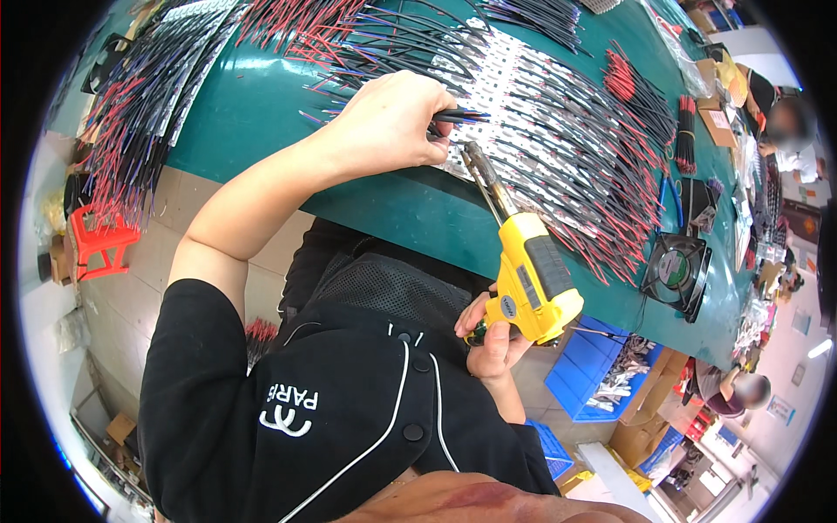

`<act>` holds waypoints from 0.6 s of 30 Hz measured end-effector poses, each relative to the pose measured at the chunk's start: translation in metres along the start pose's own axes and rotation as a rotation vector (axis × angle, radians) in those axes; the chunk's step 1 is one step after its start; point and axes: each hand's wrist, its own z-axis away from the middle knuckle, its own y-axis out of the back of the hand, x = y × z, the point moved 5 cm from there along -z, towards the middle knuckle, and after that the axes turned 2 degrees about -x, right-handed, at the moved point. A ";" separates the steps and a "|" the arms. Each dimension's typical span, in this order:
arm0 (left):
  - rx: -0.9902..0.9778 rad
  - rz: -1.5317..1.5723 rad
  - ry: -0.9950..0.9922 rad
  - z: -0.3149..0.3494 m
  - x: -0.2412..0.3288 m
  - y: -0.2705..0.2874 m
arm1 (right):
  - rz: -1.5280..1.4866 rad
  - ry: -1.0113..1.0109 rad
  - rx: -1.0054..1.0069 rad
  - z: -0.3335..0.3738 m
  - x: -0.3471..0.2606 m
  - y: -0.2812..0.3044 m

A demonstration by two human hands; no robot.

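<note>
My left hand (392, 122) reaches over the green table (261, 105) and pinches a thin black piece (460, 115); whether it is tweezers or wire ends I cannot tell. It rests at the edge of a row of white strips (540, 113) fitted with red and black wires. My right hand (493, 336) grips the handle of a yellow soldering gun (532, 279) below the table edge. The gun's long metal tip (478, 166) points up to the strips, just under the fingers of my left hand.
Bundles of red and black wires (139, 105) cover the table's left end and far side. A small black fan (676, 270) sits at the right. Blue bins (593, 383) and cardboard boxes stand below. A red stool (100, 240) is on the floor. Other people (789, 126) work nearby.
</note>
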 end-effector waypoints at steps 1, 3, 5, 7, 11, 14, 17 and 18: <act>-0.009 -0.002 -0.003 -0.001 0.001 0.000 | 0.002 0.001 0.002 0.000 -0.001 0.000; -0.018 -0.005 -0.005 -0.001 0.001 0.001 | -0.056 0.017 0.054 -0.001 -0.004 0.002; -0.030 -0.033 -0.008 -0.001 0.001 0.000 | -0.071 0.018 0.056 -0.001 -0.006 0.004; -0.029 -0.022 -0.004 -0.001 0.000 0.000 | -0.064 0.033 0.063 0.000 -0.008 0.006; -0.020 -0.034 -0.001 0.001 -0.002 -0.002 | -0.048 0.027 0.067 0.002 -0.004 0.008; 0.005 -0.028 -0.038 0.000 -0.001 -0.002 | -0.072 0.022 0.050 0.003 -0.004 0.008; -0.013 0.033 -0.105 -0.001 -0.005 0.000 | -0.077 -0.017 0.028 0.004 -0.003 0.007; -0.013 0.035 -0.104 -0.002 -0.007 0.001 | -0.078 -0.019 0.026 0.005 -0.002 0.007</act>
